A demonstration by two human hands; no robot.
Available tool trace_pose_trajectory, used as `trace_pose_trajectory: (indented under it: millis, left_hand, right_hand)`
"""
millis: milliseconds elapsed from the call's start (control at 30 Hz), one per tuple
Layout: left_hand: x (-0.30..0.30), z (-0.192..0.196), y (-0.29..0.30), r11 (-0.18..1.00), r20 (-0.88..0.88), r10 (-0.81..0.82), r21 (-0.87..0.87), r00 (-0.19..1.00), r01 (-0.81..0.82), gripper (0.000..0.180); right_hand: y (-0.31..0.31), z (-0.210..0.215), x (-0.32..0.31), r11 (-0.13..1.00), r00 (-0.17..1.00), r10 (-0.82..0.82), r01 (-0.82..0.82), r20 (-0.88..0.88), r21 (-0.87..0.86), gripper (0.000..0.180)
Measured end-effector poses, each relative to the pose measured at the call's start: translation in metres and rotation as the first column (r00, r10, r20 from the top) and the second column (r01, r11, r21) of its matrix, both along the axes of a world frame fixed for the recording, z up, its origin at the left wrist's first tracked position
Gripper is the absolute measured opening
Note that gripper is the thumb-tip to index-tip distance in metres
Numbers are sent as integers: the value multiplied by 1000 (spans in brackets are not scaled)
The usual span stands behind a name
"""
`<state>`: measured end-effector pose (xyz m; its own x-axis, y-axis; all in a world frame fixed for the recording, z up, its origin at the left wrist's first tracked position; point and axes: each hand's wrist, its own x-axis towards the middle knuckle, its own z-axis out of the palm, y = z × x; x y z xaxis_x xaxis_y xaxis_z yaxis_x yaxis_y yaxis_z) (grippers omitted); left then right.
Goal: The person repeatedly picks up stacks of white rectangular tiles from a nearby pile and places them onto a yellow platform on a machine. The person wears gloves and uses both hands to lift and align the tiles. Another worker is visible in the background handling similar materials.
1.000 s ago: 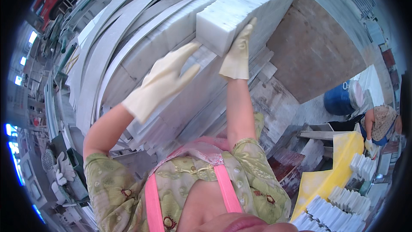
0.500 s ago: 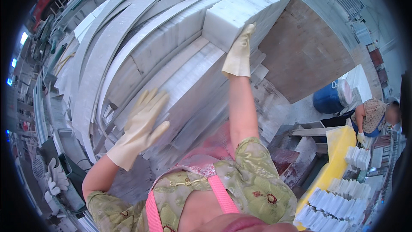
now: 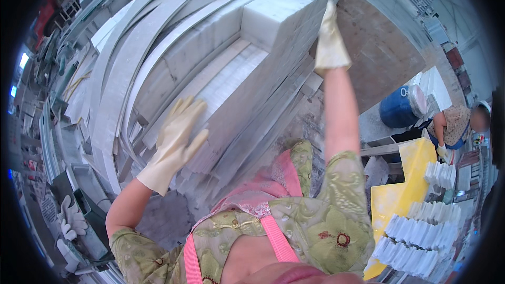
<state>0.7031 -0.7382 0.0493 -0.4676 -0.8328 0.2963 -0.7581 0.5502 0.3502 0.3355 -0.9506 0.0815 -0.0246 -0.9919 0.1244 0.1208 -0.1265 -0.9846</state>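
Both my hands wear cream rubber gloves. My right hand (image 3: 331, 39) reaches far out, its fingers stretched along the outer side of a stack of white, grey-veined marble slabs (image 3: 263, 27). Whether the palm presses on the stone is hard to tell. My left hand (image 3: 179, 139) lies with fingers spread at the near end of a lower, step-like row of marble pieces (image 3: 231, 81), thumb apart. Nothing is held in either glove. Long pale strips (image 3: 115, 94), bent by the lens, lie left of the stack.
A brown board (image 3: 368, 47) lies right of the stack, with a blue drum (image 3: 397, 108) beyond it. Bundled white stone pieces (image 3: 415, 236) stand by a yellow panel (image 3: 407, 189). Another person (image 3: 450, 126) works at far right. White gloves (image 3: 71, 218) lie at lower left.
My right hand has moved farther out and to the right, from the front corner of the stack along its side. My left hand has shifted only slightly.
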Motion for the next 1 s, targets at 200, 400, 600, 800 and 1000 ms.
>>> trace_pose_trajectory:
  millis: [200,400,600,800,1000]
  left_hand:
    - [0,-4,1,1000,-18,14,-3,1000,-14,55]
    - [5,-4,-2,1000,-70,1,16,998,0,55]
    - [4,-6,2,1000,-118,11,-20,993,-14,54]
    - [5,-7,2,1000,-98,16,-21,995,-18,54]
    - [4,-9,1,999,-100,10,-42,995,-14,54]
  right_hand:
    - [-148,7,-15,884,411,116,-457,-904,-95,66]
    - [-194,-26,5,752,316,192,-655,-929,-67,61]
    - [-164,-3,18,893,-2,-209,-409,-978,-190,70]
    - [-129,25,36,891,30,-231,-395,-972,-224,65]
    - [-123,-9,64,882,-1,-328,-360,-945,-305,58]
